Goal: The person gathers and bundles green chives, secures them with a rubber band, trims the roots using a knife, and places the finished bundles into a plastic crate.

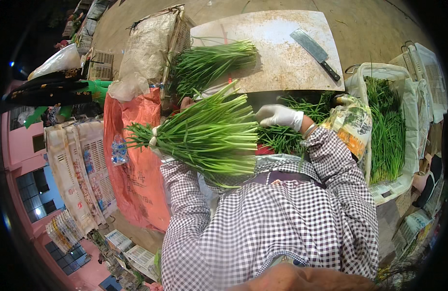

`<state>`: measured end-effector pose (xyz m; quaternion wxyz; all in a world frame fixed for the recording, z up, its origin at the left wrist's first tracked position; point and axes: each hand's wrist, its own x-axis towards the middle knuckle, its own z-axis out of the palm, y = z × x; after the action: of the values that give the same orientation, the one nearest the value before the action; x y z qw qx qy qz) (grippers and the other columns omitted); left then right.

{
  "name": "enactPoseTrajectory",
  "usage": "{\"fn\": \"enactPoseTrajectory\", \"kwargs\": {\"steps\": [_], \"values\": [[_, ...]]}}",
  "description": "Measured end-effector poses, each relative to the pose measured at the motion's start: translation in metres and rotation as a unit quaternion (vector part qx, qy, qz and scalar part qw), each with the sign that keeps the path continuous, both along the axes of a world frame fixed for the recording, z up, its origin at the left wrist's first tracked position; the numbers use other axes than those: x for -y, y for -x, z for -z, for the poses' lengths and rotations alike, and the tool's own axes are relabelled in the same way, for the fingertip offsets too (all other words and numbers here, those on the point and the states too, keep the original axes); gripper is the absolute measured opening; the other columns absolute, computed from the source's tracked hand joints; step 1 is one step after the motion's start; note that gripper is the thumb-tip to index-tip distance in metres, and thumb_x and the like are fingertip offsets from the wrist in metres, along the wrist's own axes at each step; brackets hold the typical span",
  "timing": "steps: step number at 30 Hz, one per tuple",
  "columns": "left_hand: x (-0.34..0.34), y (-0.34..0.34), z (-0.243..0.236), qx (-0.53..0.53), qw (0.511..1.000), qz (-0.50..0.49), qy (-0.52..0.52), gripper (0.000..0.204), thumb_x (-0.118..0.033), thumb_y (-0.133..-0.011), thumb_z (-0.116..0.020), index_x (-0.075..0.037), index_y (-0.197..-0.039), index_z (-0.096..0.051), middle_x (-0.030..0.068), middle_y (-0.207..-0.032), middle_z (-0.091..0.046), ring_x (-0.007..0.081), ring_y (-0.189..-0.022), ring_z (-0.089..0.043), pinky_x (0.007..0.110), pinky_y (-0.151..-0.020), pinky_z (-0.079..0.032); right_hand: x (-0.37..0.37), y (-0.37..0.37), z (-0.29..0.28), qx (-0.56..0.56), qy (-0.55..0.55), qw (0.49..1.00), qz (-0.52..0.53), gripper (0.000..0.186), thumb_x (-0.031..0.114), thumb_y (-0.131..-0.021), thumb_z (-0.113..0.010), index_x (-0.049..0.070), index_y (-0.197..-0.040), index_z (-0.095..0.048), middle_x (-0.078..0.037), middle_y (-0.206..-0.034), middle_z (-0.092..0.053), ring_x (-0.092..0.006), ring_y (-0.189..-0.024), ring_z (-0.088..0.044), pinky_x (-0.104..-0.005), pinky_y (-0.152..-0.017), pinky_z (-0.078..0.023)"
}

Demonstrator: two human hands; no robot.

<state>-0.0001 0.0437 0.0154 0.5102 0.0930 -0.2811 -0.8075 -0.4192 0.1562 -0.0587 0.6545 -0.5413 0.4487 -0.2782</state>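
Left hand [166, 158] grasping tied bundle of greens [209, 131] from beneath, fingers hidden; bundle on near side of bench [282, 68]. Right hand [278, 117], white-gloved, released, fingers loosely bent, beside bundle's stalk ends. Knife [312, 48] on bench, right of loose greens [214, 62].

One hand loosely curled at two o'clock, the other mostly out of sight near nine.
My right hand [278, 117], in a white glove [295, 119], points its fingers [264, 112] toward nine o'clock, bent and loose; whether they meet the thumb I can't tell. Bare wrist [308, 127] shows before my checked right sleeve [345, 162], its forearm slanting toward ten or eleven from a bent elbow. My left forearm [184, 194] rises toward twelve in its own checked sleeve; of my left hand [166, 157] only a pale sliver shows, the grip hidden.
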Motion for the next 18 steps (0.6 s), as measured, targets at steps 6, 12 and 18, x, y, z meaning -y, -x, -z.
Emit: {"fn": "enactPoseTrajectory", "kwargs": {"steps": [6,12,18], "values": [[-0.002,0.014,-0.011,-0.068,0.992,0.055,-0.091,0.020,-0.023,-0.085,-0.057,-0.013,-0.101,-0.063,0.0133,-0.112,-0.064,0.0365,-0.112,-0.058,0.060,-0.098,-0.044,-0.029,-0.041,-0.017,0.389,-0.161,0.905,-0.063,0.067,0.028,-0.091,-0.066,0.000,-0.144,-0.036,-0.014,-0.128,-0.058,-0.0205,-0.104,-0.063,-0.0325,-0.089,-0.051],[0.000,-0.004,0.010,-0.023,0.994,-0.037,-0.097,0.039,-0.031,-0.090,-0.046,-0.010,-0.118,-0.064,0.0184,-0.128,-0.059,0.0396,-0.115,-0.057,0.060,-0.099,-0.044,-0.035,-0.047,-0.034,0.388,-0.180,0.898,0.107,0.058,0.022,-0.088,-0.069,0.002,-0.137,-0.045,-0.011,-0.122,-0.060,-0.0147,-0.095,-0.061,-0.0276,-0.082,-0.050],[0.006,-0.033,0.043,0.026,0.975,-0.160,-0.154,0.037,-0.034,-0.086,-0.052,-0.011,-0.113,-0.064,0.0178,-0.125,-0.060,0.0393,-0.113,-0.058,0.060,-0.095,-0.048,-0.039,-0.029,-0.040,0.275,-0.078,0.936,0.205,0.024,0.019,-0.093,-0.065,0.002,-0.110,-0.066,-0.006,-0.099,-0.068,-0.0118,-0.091,-0.062,-0.0254,-0.079,-0.050]]}}
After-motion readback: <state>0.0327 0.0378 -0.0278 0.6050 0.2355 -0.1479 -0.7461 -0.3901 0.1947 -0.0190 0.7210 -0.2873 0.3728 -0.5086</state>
